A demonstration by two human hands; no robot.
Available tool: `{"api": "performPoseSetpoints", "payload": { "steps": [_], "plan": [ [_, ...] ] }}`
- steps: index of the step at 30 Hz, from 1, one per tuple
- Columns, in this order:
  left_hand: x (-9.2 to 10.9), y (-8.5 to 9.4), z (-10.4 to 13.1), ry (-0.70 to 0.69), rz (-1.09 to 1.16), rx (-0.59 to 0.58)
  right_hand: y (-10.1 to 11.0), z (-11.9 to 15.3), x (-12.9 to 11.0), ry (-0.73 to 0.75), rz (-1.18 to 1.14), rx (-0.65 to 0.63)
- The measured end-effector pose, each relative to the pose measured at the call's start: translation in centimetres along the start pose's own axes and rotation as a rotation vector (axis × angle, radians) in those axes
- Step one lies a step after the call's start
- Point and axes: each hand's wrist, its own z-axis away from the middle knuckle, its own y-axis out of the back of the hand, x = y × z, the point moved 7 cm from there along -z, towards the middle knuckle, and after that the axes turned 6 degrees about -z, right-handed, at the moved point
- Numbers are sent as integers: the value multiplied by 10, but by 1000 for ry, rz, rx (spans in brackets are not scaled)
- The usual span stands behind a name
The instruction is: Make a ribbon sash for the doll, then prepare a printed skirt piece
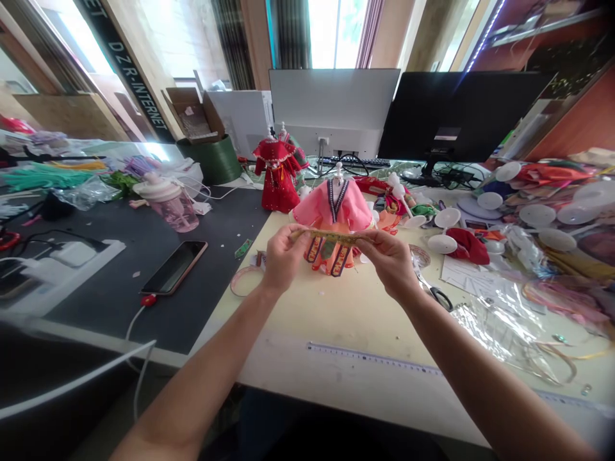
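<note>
Cream on the right and dark grey on the left, a wide work surface (288,339) spreads from the near edge to the far side. Across its far side stand a pale monitor (331,102), its back showing, and a black monitor (461,115) to the right of it. Nearer, at the centre, a small pink dress (354,203) with an orange skirt is on a white stand; just beyond it, to the left, is a red dress (278,186). Far left is a pink cup (173,208) with a pale lid. Two bare hands reach in from the near side, the left hand (282,255) and the right hand (390,261) raised in front of the pink dress. A clear ruler (375,359) lies near the front edge, and a phone (175,267) lies on the dark part, left of the hands. Scissors (441,298) rest to the right, partly behind the right forearm. Smallest is a narrow gold patterned strip (331,237), stretched level between the hands. Each grip is narrow, with thumb and fingers pinching one end of it.
</note>
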Motion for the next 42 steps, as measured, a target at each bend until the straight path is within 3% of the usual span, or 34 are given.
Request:
{"api": "performPoseSetpoints", "payload": {
  "steps": [17,29,42],
  "plan": [
    [-6,-15,-3,-74,48,136,-12,-8,-11,132,68,90],
    [-14,-16,-10,-62,20,299,-10,-18,-1,154,18,178],
    [-18,-20,-13,-61,-8,321,-5,-30,6,179,40,240]
  ]
}}
